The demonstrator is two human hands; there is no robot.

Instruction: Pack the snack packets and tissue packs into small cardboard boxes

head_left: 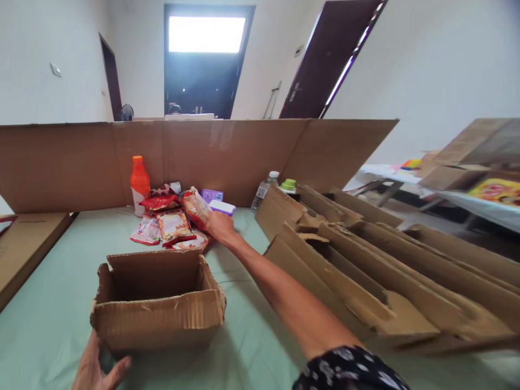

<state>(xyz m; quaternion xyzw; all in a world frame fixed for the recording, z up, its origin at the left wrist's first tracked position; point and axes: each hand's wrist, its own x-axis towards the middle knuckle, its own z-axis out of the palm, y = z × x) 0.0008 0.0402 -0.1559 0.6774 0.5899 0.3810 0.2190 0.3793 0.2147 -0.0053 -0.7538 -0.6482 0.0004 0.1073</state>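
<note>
My right hand (220,226) reaches far forward over the table, its fingers closed on the edge of a red-and-clear snack packet (195,207) that tilts up from the pile. Around it lie more packets: a red one (160,202), a red-and-white one (174,225) and a pale pink one (146,231). Close to me stands an open cardboard box (158,319), its inside mostly in shadow. At the box's lower left corner is my left hand (97,365), thumb and fingers apart; whether it touches the box I cannot tell.
An orange bottle (139,187) stands left of the packets. Purple-and-white packs (222,207) and a clear bottle (265,190) sit behind my right hand. Several cardboard boxes (365,271) fill the right side. A tall cardboard sheet (244,157) walls off the table's back.
</note>
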